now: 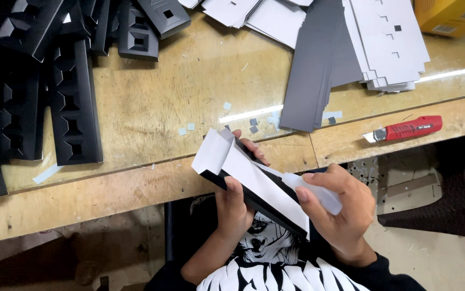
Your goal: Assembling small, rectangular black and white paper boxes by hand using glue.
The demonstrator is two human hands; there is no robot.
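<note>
One red knife [405, 129] is seen on the surface [189, 91]. One yellow box [450, 16] is counted beyond the knife, two card stacks [351, 48] left of it, and two hands [232, 207] below it.

The left hand [233, 207] grips a folded black-and-white card [254, 180] above the lap. The right hand [340, 207] presses a clear glue bottle [318, 195] to the card's edge. On the desk [189, 97] lie black folded pieces [73, 102], grey sheets [318, 75], and a red knife [405, 129].
</note>
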